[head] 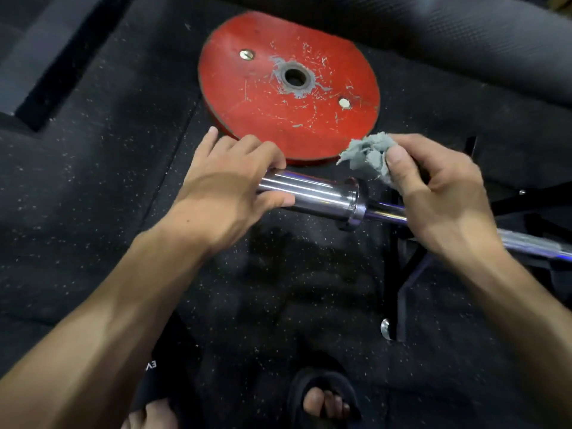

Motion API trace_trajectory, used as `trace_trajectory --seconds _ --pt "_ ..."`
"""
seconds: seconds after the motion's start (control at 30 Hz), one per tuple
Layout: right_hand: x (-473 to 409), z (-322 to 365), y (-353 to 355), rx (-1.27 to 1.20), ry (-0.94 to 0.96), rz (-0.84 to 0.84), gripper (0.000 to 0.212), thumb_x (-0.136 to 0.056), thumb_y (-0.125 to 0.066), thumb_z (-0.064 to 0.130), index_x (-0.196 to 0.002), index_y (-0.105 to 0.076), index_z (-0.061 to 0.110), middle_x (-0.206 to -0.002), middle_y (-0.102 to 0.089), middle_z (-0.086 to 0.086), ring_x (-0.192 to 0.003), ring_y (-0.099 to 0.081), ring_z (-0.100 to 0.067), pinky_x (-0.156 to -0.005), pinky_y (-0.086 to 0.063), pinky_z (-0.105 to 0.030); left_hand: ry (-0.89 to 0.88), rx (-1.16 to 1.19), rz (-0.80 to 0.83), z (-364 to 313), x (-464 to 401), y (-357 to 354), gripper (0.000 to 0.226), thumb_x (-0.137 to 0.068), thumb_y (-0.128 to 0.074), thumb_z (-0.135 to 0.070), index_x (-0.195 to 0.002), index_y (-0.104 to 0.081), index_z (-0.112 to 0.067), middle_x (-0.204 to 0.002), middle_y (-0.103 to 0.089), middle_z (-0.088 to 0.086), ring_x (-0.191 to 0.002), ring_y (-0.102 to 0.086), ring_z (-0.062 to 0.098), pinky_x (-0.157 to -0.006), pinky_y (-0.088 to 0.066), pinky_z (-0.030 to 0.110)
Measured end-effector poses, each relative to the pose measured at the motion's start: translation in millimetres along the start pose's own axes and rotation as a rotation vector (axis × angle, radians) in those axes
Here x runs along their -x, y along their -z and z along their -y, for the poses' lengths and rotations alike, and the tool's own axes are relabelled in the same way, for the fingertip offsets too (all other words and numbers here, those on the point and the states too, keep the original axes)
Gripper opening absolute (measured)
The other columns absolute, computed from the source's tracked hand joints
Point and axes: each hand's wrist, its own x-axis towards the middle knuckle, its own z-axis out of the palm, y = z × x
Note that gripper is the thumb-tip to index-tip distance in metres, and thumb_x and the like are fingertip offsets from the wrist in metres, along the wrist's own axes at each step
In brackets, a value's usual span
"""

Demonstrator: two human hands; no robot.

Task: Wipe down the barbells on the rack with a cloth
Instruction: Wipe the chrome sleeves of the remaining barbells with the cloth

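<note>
Black rubber gym floor (93, 181) flecked with white specks, seamed in large tiles, filling most of the view. Red weight plate (289, 88) lying flat on the floor, paint scratched and chipped round its centre hole, two bolt heads showing on its face. Dark padded roller (464, 35) across the top right corner. Black metal rack frame (399, 274) standing at the right, below the bar. Toes in a black sandal (322, 400) at the bottom edge.

Chrome barbell (325, 196) running level from centre to the right edge, above the floor, its thick polished sleeve ending just in front of the red plate. Left hand (229, 190) wrapped round the outer end of the sleeve, fingers curled over the top and thumb underneath. Right hand (445, 193) just past the sleeve's collar, over the thinner shaft, pinching a crumpled grey-green cloth (368, 156) between thumb and fingers. Cloth bunched and ragged, raised a little above the collar, apart from the metal. Bar bright and mirror-like, with long streaks of reflected light.
</note>
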Motion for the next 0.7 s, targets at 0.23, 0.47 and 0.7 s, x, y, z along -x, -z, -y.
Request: trace_trajectory --seconds 0.23,0.47,0.7 --pt "-11.3 -11.6 -6.3 0.252 0.262 0.36 0.02 -0.106 -0.051 0.033 -0.111 -0.066 0.022 -0.109 -0.062 0.013 -0.098 -0.057 -0.007 -0.089 -0.044 -0.029 -0.047 0.038 -0.08 2.7 6.3 -10.4 0.048 -0.091 -0.048 -0.063 -0.124 -0.057 -0.029 -0.111 -0.056 -0.01 -0.099 -0.045 0.017 -0.105 -0.034 0.041" --pt "6.7 -14.6 -10.2 0.278 0.445 0.376 0.024 -0.104 -0.055 0.035 -0.099 -0.067 0.015 -0.118 -0.056 0.006 -0.104 -0.056 -0.015 -0.084 -0.046 -0.03 -0.023 0.009 -0.008 3.4 0.2 -4.4 0.045 -0.091 -0.037 -0.068 -0.117 -0.055 -0.037 -0.104 -0.055 -0.014 -0.096 -0.043 0.016 -0.1 -0.028 0.033" --pt "-10.8 -17.2 -18.9 0.146 0.273 0.266 0.019 -0.106 -0.055 0.03 -0.094 -0.063 0.018 -0.106 -0.056 0.006 -0.095 -0.057 -0.013 -0.086 -0.046 -0.039 0.093 0.048 0.113 0.1 -12.8 1.6 0.057 -0.094 -0.022 -0.07 -0.119 -0.063 -0.04 -0.108 -0.063 -0.011 -0.103 -0.046 0.021 -0.104 -0.031 0.038"
